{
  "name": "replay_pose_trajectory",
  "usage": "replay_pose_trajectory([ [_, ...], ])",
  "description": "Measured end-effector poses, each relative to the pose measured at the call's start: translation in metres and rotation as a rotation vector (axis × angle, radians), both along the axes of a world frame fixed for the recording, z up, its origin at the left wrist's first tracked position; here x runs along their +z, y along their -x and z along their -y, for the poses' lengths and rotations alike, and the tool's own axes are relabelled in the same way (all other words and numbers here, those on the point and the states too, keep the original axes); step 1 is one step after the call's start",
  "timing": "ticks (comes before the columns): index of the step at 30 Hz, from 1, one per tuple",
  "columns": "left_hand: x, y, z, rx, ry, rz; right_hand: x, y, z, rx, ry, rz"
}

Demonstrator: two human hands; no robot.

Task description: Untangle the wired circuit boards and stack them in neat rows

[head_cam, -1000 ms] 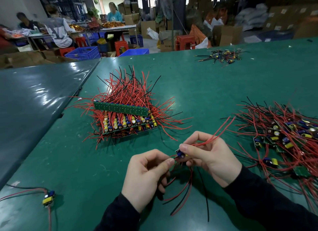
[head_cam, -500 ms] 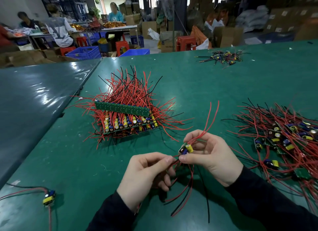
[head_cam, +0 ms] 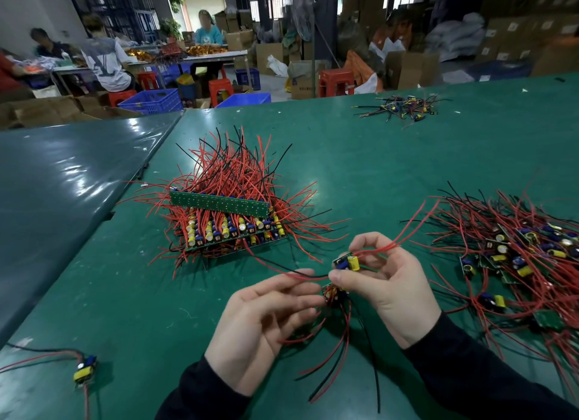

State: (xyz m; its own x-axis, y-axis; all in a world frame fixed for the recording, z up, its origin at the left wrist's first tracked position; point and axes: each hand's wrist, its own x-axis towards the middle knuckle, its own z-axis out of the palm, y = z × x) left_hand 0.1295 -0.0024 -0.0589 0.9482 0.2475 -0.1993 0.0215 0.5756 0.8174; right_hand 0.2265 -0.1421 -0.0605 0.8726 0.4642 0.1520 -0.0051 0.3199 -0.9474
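My right hand [head_cam: 387, 286] pinches a small wired circuit board [head_cam: 346, 260] with a yellow capacitor, its red wires trailing up and right. A second board [head_cam: 330, 292] sits just below it between both hands, its red and black wires hanging toward me. My left hand [head_cam: 261, 321] has its fingers around red wires beside that board. The neat stack of boards [head_cam: 232, 224] in rows, wires fanned out behind, lies left of centre on the green table [head_cam: 360, 159]. A tangled pile of boards [head_cam: 517, 253] lies at the right.
A single loose board [head_cam: 84, 368] lies at the near left. A small heap of wired parts [head_cam: 404, 106] sits far back on the table. A second table surface [head_cam: 56, 187] adjoins at the left. People work at tables beyond, among cartons, stools and blue crates.
The board in my right hand has turned so its yellow capacitor faces me, and its red wires have swung from upright to the right. My left hand has shifted along the wires.
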Motion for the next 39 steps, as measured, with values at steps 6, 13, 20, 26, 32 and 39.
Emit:
replay_pose_trajectory([
  [6,-0.004,-0.002,0.003,0.203,-0.106,0.027,-0.005,0.009,-0.003,0.161,0.014,0.085],
  [13,0.001,0.001,-0.003,0.307,-0.378,0.101,0.001,0.002,0.002,0.292,0.122,0.071],
  [20,0.001,0.003,0.004,0.271,-0.608,0.155,0.004,0.011,0.0,0.525,0.325,-0.078],
  [26,0.002,0.002,0.003,0.276,-0.599,0.149,0.003,0.015,0.0,0.642,0.351,-0.095],
  [32,0.0,0.002,0.004,0.247,-0.574,0.13,0.005,0.02,-0.002,0.672,0.408,-0.052],
  [39,0.002,0.002,0.003,0.192,-0.358,0.103,0.006,0.02,-0.001,0.634,0.363,0.026],
])
